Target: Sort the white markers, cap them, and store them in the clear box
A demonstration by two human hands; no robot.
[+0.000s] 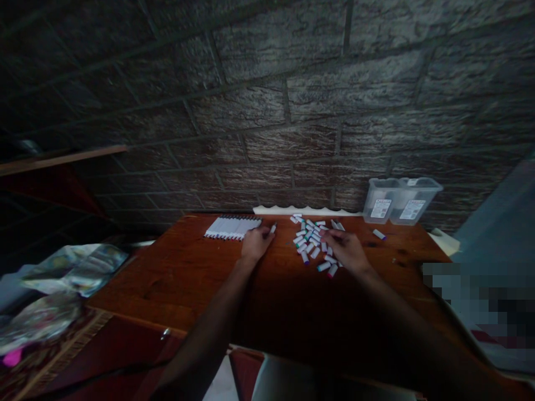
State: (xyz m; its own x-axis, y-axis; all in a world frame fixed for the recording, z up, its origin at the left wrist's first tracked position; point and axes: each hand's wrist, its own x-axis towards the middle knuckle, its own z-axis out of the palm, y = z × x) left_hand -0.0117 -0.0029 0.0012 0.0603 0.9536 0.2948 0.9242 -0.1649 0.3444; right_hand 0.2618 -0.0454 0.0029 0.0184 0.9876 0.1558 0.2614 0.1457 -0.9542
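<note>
One brick wall rises behind one wooden table. Two clear plastic containers stand at the right rear. One row of white markers, too tight to count, lies at the left; just beside it, the left hand grips one marker. The right hand, fingers curled, covers part of a pile of over twenty caps; its grip is unclear. One lone cap lies near the containers.
</note>
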